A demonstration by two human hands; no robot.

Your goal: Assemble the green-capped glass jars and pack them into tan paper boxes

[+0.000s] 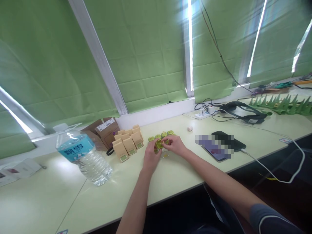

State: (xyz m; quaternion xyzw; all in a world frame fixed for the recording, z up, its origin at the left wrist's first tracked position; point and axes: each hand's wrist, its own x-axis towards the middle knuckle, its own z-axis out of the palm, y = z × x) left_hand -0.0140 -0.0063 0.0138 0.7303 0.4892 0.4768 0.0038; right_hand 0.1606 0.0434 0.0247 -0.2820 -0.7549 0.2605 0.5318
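Note:
My left hand (151,155) and my right hand (175,145) meet over the pale desk (170,177), both pinched on one small green packet (160,144). Behind them a short row of similar green packets (161,135) lies on the desk. A small clear item (165,155) lies just below my fingers. To the left stands a group of small tan cartons (128,142) with green labels.
A big water bottle (84,154) lies at the near left. An open cardboard box (103,131) sits behind the cartons. A phone (223,146) with a charging cable lies right of my hands. Farther right are a power strip (202,114), black headphones (243,112) and green plastic leaves (285,105).

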